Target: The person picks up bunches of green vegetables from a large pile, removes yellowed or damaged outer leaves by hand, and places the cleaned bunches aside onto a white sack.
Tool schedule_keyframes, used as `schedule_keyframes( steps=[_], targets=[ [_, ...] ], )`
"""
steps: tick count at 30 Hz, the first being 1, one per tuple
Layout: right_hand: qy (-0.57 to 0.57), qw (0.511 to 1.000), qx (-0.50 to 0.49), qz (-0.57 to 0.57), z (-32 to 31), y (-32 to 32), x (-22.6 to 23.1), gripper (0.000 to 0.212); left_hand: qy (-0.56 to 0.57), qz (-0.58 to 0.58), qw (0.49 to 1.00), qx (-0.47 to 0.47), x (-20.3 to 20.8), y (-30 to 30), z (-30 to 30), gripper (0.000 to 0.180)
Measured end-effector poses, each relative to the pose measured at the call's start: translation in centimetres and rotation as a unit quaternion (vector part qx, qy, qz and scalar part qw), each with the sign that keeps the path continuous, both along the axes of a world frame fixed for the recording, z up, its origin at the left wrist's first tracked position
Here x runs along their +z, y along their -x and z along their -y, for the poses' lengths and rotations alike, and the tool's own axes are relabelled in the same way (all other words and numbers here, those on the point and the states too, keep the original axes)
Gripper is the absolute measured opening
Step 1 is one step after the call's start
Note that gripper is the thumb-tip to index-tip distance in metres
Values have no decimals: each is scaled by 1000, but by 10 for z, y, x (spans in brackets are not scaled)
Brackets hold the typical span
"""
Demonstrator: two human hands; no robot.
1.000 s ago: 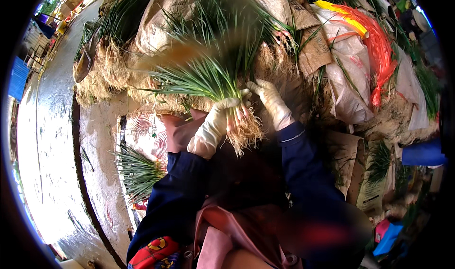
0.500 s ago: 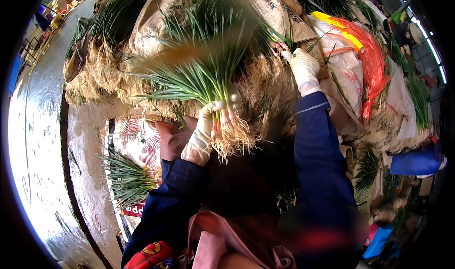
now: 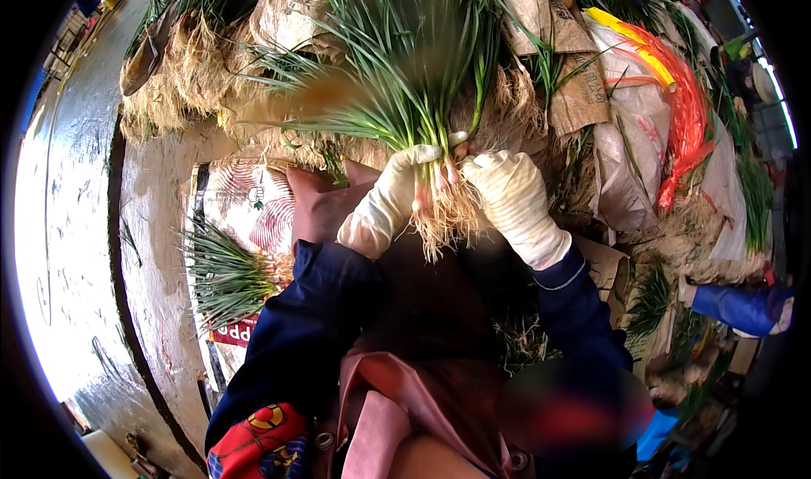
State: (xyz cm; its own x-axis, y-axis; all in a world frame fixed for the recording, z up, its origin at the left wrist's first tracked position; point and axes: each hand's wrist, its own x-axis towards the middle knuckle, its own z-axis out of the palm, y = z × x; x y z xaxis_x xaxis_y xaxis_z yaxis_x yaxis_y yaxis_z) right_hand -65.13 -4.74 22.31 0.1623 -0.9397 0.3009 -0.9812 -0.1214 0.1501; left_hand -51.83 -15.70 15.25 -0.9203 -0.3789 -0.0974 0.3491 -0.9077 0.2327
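Scallions [image 3: 414,116] are fanning out mid-scene, the left hand [image 3: 390,193] clamping them above the roots; the right hand [image 3: 515,200] is hovering beside, grip unclear. Bunching seems underway, calling next for steady left fingers.

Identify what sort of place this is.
Probably a produce sorting or packing spot: a bunch of scallion-like greens in the left hand, more rooted greens heaped ahead, and sacks lying over parts of the heap.
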Motion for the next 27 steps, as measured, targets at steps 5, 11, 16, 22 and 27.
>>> schedule_keyframes(
  steps=[5, 11, 16, 22, 27],
  targets=[
    [15, 846, -94, 524, -3, 11, -13, 22, 34, 1, 999, 1, -3, -6, 1, 45],
    [-141, 462, -45, 874, 40, 34, -27, 37, 53, -54, 997, 4, -15, -1, 5, 44],
    [-81, 530, -127, 835, 42, 39, -48, 22, 51, -9, 999, 4, -9, 0, 0, 46],
    [131, 807, -254, 517, 52, 15, -61, 6, 59, 36, 997, -18, -17, 0, -2, 47],
    [139, 851, -286, 418, 60, 9, -46, 7, 50, 63, 997, -6, -14, 2, -4, 46]
  ],
)
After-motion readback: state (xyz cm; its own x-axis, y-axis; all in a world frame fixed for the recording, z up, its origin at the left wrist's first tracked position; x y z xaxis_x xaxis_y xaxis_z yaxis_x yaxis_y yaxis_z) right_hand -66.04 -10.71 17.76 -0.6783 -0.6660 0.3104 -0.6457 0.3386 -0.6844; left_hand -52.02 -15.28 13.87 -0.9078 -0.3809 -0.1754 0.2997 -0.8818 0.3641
